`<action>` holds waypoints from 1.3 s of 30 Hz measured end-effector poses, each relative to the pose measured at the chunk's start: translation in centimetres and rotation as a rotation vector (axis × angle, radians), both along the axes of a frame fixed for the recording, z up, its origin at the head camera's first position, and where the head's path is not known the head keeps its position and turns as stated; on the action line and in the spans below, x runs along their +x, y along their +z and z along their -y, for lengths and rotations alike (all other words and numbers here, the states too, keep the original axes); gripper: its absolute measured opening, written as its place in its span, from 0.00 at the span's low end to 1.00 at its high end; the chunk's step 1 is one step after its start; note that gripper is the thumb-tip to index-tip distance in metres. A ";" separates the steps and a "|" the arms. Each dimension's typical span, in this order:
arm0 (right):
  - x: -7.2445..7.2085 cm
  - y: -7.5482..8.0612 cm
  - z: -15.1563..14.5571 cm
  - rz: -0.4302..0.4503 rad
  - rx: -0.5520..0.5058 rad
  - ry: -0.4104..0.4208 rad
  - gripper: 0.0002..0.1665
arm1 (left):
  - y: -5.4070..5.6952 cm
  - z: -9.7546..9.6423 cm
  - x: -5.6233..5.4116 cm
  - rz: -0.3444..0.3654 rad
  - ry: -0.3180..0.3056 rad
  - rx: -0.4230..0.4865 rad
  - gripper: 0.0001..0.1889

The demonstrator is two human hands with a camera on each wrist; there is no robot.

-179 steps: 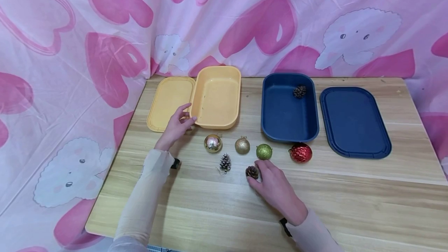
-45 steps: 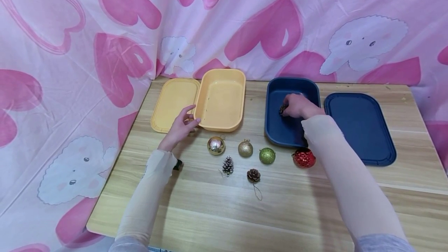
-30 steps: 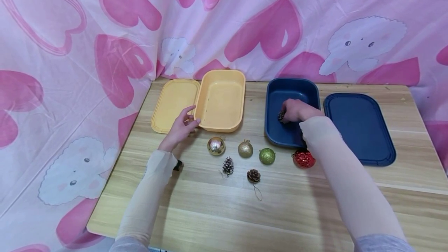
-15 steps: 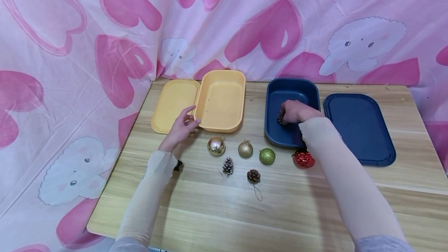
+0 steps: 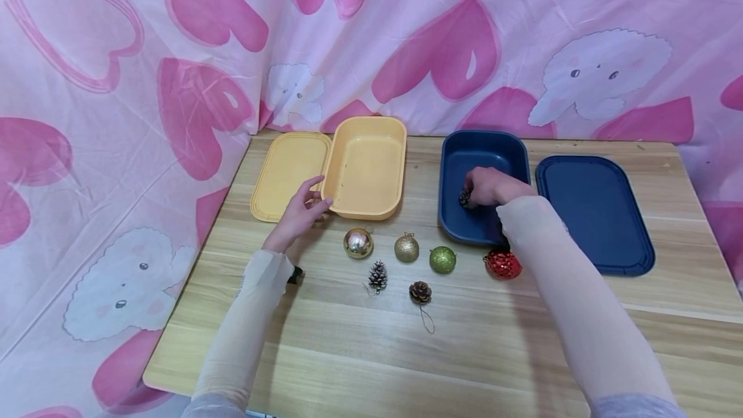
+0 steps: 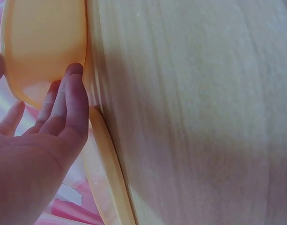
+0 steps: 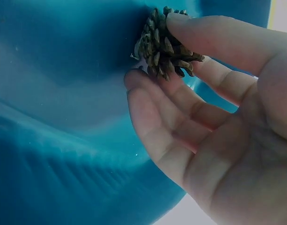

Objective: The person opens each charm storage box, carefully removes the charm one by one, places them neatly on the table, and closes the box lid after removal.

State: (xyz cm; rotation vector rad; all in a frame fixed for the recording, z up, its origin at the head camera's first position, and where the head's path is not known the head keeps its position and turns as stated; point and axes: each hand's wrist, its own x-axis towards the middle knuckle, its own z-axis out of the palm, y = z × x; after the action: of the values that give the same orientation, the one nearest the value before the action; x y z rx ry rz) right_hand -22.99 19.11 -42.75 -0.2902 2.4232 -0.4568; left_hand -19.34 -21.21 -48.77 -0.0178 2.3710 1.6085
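Note:
Inside the blue box, my right hand pinches a brown pine cone between thumb and fingers, low near the floor of the box. My left hand rests at the near left corner of the yellow box. In the left wrist view its fingers lie fairly straight against the outer wall. On the table are a frosted pine cone and a brown pine cone with a string loop. Behind them sit a shiny gold bauble, a glittery gold bauble and a green bauble.
A red bauble sits below the right forearm, close to the blue box. The yellow lid lies left of the yellow box, and the blue lid lies right of the blue one. A pink patterned curtain hangs behind the table.
Since six seconds ago, my right hand has left the brown pine cone on the table and moved into the blue box. A cone seen in its far right corner no longer shows there.

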 end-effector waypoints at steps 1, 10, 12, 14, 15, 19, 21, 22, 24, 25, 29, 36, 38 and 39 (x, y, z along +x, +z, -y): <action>0.0 0.1 0.0 -0.004 0.001 0.004 0.22 | 0.0 0.0 0.0 0.000 -0.002 -0.002 0.32; 0.1 0.8 -0.2 -0.023 -0.002 0.010 0.23 | 0.1 0.0 0.0 -0.001 -0.002 -0.009 0.32; 0.2 0.9 -0.2 -0.032 -0.006 0.013 0.23 | 0.1 -0.1 0.1 0.001 -0.001 -0.008 0.32; 0.2 0.9 -0.3 -0.040 -0.008 0.011 0.24 | 0.2 -0.1 0.1 0.003 -0.002 -0.009 0.32; 0.2 0.9 -0.3 -0.043 -0.009 0.008 0.24 | 0.2 -0.1 0.1 0.006 -0.002 -0.010 0.32; 0.4 1.0 -0.5 -0.059 -0.017 0.005 0.24 | 0.2 -0.1 0.2 0.016 -0.006 -0.015 0.33; 0.5 1.2 -0.6 -0.068 -0.029 0.003 0.24 | 0.3 -0.1 0.2 0.016 -0.007 -0.016 0.33; 0.6 1.2 -0.7 -0.074 -0.034 0.004 0.24 | 0.3 -0.1 0.2 0.015 -0.007 -0.015 0.33; 0.7 1.3 -0.8 -0.086 -0.047 0.003 0.23 | 0.3 -0.1 0.2 0.011 -0.005 -0.018 0.33; 0.7 1.4 -0.9 -0.089 -0.053 0.002 0.23 | 0.3 -0.1 0.1 0.010 -0.003 -0.019 0.33; 0.8 1.6 -1.1 -0.119 -0.069 0.001 0.23 | 0.2 -0.1 0.1 0.007 0.001 -0.026 0.32; 1.2 1.8 -1.4 -0.201 -0.106 -0.019 0.23 | 0.2 -0.2 0.1 0.006 -0.003 -0.033 0.32; 1.3 2.0 -1.4 -0.220 -0.122 -0.029 0.23 | 0.3 -0.2 0.2 0.006 -0.003 -0.031 0.32; 1.3 2.1 -1.4 -0.232 -0.132 -0.031 0.23 | 0.3 -0.2 0.2 0.004 -0.004 -0.034 0.33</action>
State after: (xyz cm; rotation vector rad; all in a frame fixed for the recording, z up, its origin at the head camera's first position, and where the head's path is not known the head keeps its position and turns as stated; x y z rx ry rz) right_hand -21.70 20.55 -40.67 -0.3816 2.6302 -0.6288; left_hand -19.14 -21.03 -48.47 -0.0227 2.3930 1.5649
